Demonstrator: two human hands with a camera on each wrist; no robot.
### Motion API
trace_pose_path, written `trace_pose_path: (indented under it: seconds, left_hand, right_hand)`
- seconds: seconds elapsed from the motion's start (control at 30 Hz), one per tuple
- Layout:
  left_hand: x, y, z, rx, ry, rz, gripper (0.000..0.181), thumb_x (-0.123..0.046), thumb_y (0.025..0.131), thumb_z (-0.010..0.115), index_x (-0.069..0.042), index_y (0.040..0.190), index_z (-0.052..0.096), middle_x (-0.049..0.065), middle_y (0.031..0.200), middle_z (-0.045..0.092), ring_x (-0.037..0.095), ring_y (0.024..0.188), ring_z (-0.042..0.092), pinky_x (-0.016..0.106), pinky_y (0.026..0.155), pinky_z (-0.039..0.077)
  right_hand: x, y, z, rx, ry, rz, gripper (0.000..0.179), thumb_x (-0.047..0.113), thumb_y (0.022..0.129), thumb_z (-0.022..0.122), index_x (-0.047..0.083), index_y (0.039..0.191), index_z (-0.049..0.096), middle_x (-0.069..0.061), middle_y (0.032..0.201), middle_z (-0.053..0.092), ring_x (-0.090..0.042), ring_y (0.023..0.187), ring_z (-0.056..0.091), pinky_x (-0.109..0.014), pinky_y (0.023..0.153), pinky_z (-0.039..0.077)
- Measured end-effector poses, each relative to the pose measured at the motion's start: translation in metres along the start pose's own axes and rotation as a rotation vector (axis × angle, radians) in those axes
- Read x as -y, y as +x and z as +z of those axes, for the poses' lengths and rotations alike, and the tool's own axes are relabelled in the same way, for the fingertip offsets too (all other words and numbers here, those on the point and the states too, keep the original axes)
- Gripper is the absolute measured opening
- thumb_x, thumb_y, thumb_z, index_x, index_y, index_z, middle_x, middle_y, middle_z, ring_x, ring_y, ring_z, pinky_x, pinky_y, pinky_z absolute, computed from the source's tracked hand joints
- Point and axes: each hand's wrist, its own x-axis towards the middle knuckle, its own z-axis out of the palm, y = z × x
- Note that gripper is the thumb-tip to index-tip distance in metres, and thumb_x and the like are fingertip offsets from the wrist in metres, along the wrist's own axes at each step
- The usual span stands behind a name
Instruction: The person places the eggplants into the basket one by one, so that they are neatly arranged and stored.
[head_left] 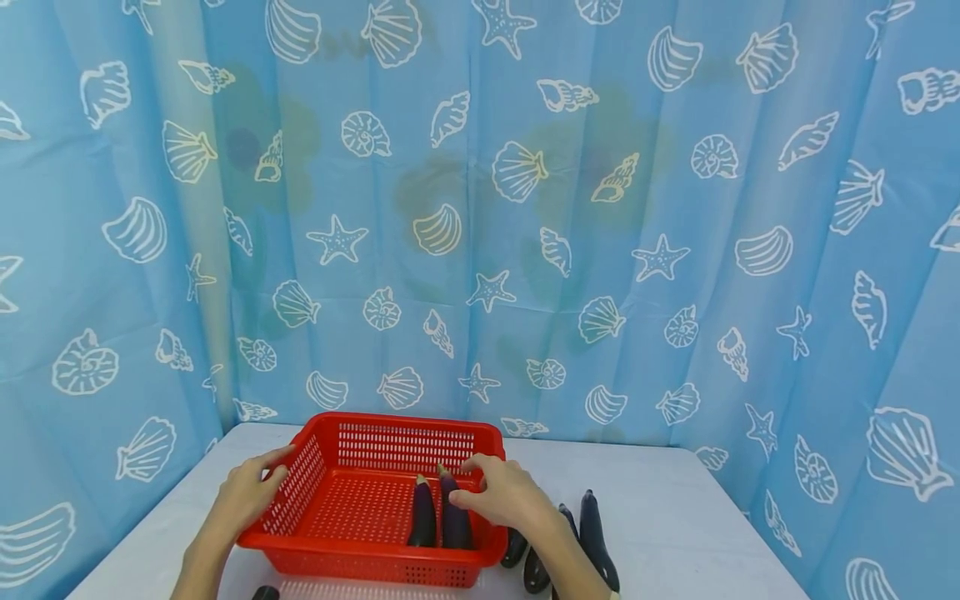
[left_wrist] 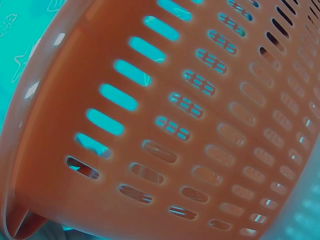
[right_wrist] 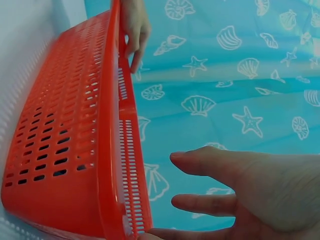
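Note:
A red plastic basket (head_left: 375,550) with slotted walls stands on the table, two dark eggplants (head_left: 423,517) lying inside at its right. My left hand (head_left: 243,496) is at the basket's left rim, fingers extended over it; contact is hard to judge. The left wrist view shows only the slotted basket wall (left_wrist: 150,190), no fingers. Over the right end of the basket hovers my right hand (head_left: 506,492), thumb and fingers spread, nothing between them. In the right wrist view the right hand (right_wrist: 250,190) has its lowest finger close to the basket rim (right_wrist: 107,150).
Several more eggplants (head_left: 595,537) lie right of the basket, partly behind the right forearm. One dark rounded end (head_left: 266,592) shows at the bottom edge, left of centre. The white tabletop (head_left: 675,517) extends right. A blue shell-patterned curtain (head_left: 465,250) hangs behind.

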Motion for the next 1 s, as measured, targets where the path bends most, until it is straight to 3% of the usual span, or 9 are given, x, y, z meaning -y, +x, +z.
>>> trace_pose_path:
  seconds: [0.17,0.4,0.63,1.0]
  left_hand:
    - [-0.001,0.0,0.002,0.015,0.002,0.001,0.049,-0.015,0.097,0.05,-0.002,0.145,0.045,0.034,0.134,0.053,0.019,0.079,0.067,0.037,0.064,0.062]
    - [-0.001,0.001,0.002,0.009,0.003,-0.005,0.049,-0.015,0.098,0.049,-0.003,0.145,0.045,0.033,0.135,0.053,0.021,0.08,0.067,0.04,0.066,0.063]
    - [-0.001,0.0,0.002,0.005,0.008,-0.001,0.049,-0.015,0.097,0.049,-0.002,0.145,0.045,0.033,0.135,0.052,0.02,0.078,0.066,0.039,0.065,0.063]
    - [0.002,0.001,0.001,0.0,0.003,-0.005,0.049,-0.015,0.098,0.049,-0.003,0.145,0.045,0.033,0.134,0.053,0.018,0.076,0.067,0.035,0.062,0.062]
  right_hand:
    - [-0.008,-0.004,-0.007,-0.005,0.019,0.008,0.055,0.034,0.083,0.076,0.01,0.129,0.059,-0.009,0.096,0.066,-0.019,0.072,0.064,-0.036,0.064,0.062]
    - [-0.02,-0.007,-0.014,-0.023,0.027,0.003,0.056,0.034,0.082,0.076,0.01,0.129,0.059,-0.01,0.101,0.067,-0.017,0.077,0.063,-0.035,0.064,0.062]
    - [-0.029,-0.009,-0.016,-0.028,0.023,-0.016,0.058,0.035,0.082,0.076,0.008,0.13,0.058,-0.007,0.096,0.068,-0.016,0.072,0.063,-0.032,0.062,0.061]
    - [-0.05,-0.013,-0.022,-0.054,-0.045,0.052,0.055,0.04,0.082,0.074,0.013,0.128,0.06,-0.012,0.105,0.067,-0.017,0.077,0.06,-0.041,0.068,0.062]
